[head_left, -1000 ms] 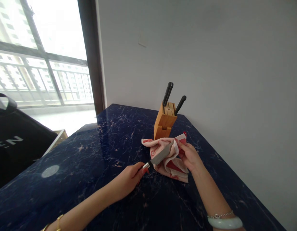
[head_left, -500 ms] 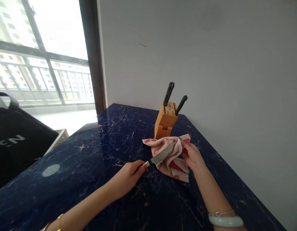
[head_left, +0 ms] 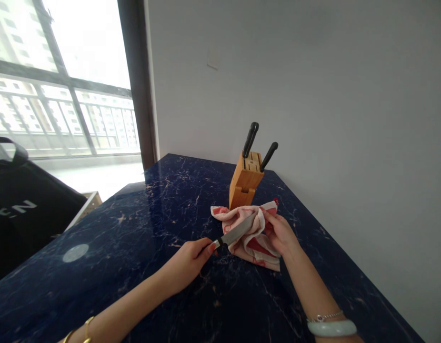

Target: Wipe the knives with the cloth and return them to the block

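Note:
My left hand (head_left: 195, 257) is closed around the handle of a kitchen knife (head_left: 235, 233), whose blade points up and to the right. A pink and white towel (head_left: 264, 248) with red patches is folded over the blade's far end, so the tip is hidden. My right hand (head_left: 280, 233) pinches the towel near that end. Just behind the towel stands a wooden knife block (head_left: 246, 180) with two black-handled knives in its slots: one upright knife (head_left: 251, 138) at the left and one leaning knife (head_left: 269, 155) at the right.
The dark blue marbled table (head_left: 185, 190) runs back to a grey wall (head_left: 313, 95). A pale round spot (head_left: 75, 253) shows on its left side. At the far left sits a black bag (head_left: 31, 214) with white lettering, below a large window (head_left: 92, 85).
My right hand and the towel have shifted slightly left along the blade, toward the handle. My left hand, with the knife, has barely moved.

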The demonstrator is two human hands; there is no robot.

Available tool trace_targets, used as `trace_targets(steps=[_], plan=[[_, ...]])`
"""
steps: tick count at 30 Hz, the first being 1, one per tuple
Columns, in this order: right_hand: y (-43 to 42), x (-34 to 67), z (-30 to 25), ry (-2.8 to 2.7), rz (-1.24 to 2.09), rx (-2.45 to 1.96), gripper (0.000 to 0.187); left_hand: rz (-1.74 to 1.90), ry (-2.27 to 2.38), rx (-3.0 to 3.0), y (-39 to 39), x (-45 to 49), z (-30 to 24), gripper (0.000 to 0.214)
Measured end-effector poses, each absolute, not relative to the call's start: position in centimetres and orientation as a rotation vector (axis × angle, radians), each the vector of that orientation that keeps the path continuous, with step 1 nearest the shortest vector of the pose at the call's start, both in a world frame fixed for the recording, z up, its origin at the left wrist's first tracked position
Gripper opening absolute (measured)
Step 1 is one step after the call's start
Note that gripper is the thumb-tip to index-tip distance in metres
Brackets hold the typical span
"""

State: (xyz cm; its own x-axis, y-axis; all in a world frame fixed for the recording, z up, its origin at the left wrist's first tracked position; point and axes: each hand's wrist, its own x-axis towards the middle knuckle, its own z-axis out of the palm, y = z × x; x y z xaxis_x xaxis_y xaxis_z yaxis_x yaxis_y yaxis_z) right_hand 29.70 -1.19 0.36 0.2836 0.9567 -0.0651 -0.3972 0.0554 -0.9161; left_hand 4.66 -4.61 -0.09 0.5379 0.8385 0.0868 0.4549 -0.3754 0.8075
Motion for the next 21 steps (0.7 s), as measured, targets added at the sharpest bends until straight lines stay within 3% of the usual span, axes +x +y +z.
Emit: trace_targets(steps=[21], plan=[[-0.8, 30.8, 0.5, -0.675, 1.042, -1.029, 0.024, 0.623, 1.030, 2.006, -4.8, 4.7, 0.0, 0.038]])
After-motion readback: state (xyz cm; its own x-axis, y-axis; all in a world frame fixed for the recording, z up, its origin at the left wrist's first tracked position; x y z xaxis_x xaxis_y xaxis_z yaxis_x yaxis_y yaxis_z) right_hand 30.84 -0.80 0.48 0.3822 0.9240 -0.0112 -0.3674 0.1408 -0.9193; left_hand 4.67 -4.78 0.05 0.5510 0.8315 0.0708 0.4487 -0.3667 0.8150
